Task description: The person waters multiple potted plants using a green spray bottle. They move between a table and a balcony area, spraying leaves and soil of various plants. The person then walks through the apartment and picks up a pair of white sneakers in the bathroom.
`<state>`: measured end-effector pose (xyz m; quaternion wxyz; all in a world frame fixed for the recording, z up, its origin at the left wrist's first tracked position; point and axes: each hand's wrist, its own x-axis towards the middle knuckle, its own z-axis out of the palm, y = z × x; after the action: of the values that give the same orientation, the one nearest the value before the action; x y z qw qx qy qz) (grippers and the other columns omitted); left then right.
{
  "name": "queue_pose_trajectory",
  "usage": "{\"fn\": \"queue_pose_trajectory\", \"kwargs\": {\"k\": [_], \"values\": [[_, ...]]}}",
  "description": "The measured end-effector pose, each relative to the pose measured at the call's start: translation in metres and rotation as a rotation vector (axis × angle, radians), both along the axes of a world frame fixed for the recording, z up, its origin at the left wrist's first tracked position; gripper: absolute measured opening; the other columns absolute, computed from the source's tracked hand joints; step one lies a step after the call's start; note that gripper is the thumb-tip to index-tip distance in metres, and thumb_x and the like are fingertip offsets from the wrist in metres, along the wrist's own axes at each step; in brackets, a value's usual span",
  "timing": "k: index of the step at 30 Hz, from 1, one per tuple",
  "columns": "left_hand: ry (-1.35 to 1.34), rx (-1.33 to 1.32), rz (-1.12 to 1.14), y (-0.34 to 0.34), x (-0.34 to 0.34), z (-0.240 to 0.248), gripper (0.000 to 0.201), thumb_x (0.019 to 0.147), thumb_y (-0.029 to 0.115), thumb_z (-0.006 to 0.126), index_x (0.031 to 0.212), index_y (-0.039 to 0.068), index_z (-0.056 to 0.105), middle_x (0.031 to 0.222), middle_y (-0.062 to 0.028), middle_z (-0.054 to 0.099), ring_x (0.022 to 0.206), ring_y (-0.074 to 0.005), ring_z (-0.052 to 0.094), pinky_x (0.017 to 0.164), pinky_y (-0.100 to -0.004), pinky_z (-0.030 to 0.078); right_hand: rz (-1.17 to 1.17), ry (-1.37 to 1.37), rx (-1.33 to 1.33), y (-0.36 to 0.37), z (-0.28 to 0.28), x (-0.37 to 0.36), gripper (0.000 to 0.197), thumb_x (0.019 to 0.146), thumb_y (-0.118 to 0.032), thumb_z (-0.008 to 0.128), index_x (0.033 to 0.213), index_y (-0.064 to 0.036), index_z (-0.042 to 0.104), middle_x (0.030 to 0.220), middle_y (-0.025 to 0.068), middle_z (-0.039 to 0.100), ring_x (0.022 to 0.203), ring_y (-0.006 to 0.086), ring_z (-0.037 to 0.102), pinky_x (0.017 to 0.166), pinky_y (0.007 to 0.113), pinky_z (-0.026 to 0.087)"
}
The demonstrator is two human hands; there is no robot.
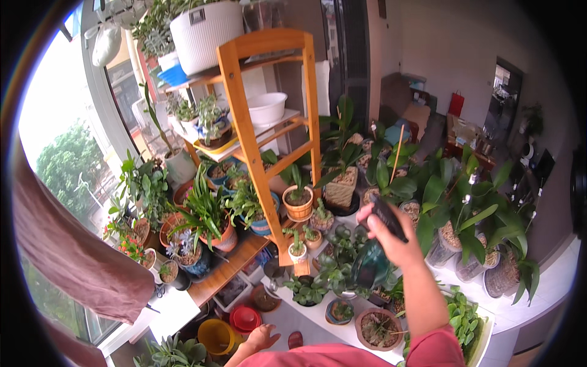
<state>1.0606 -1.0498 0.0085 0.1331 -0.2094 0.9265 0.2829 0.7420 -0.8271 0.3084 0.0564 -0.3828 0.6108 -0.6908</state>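
My right hand (396, 240) is wrapped round the black head of a spray bottle (370, 264) with a see-through teal body. The bottle is held above several small potted succulents on a white surface. Beneath it and to its left are the leaves of a broad-leaved succulent (336, 269). Low in the picture, my left hand (263, 337) hangs with its fingers apart and nothing in it. It is nearest to a red bowl (246, 318) and a yellow bucket (217, 336) down at floor level.
A wooden plant stand (235, 92) rises ahead, carrying a white ribbed pot (206, 38) and a white basin (266, 109). Orchids in clear pots (441, 249) crowd the right side. A brown curtain (85, 257) hangs by the window at left. Potted plants line the wooden shelf (226, 272).
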Motion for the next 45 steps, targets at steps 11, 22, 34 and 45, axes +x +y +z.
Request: {"fn": "queue_pose_trajectory", "kwargs": {"k": [11,22,34,45], "values": [[0.010,-0.013,-0.006,0.003,-0.002,0.006,0.041,0.083,0.038,0.062,0.107,0.005,0.062,0.095,-0.0203,0.066,0.091,-0.0340,0.064,0.080,-0.0412,0.051,0.042,0.314,0.017,-0.056,0.257,-0.058,0.028,0.088,-0.031,0.064,0.090,-0.0032,0.064,0.081,0.0052,0.066,0.072,0.0136,0.061,0.064,0.028,0.049],[0.073,-0.021,0.118,-0.008,0.020,-0.010,0.042,0.080,0.040,0.065,0.105,0.006,0.063,0.091,-0.0185,0.066,0.090,-0.0347,0.064,0.077,-0.0433,0.051,-0.109,0.262,-0.089,-0.152,0.323,-0.059,0.020,0.085,-0.020,0.061,0.080,-0.0006,0.061,0.069,0.0089,0.061,0.060,0.0164,0.060,0.053,0.029,0.050],[0.178,-0.021,0.067,-0.009,0.020,-0.046,0.048,0.079,0.041,0.067,0.107,0.002,0.063,0.098,-0.0213,0.065,0.094,-0.0359,0.063,0.079,-0.0435,0.051,-0.229,0.341,-0.116,-0.150,0.299,-0.080,0.025,0.084,-0.023,0.062,0.082,0.0023,0.063,0.071,0.0073,0.063,0.058,0.0141,0.060,0.057,0.030,0.049],[0.067,-0.067,0.145,0.032,0.026,-0.030,0.048,0.082,0.042,0.063,0.116,0.008,0.059,0.107,-0.0203,0.061,0.098,-0.0364,0.060,0.085,-0.0431,0.050,0.134,0.146,-0.014,-0.029,0.125,0.011,0.030,0.089,-0.028,0.060,0.103,-0.0019,0.063,0.100,0.0080,0.066,0.092,0.0146,0.061,0.069,0.028,0.048]]}}
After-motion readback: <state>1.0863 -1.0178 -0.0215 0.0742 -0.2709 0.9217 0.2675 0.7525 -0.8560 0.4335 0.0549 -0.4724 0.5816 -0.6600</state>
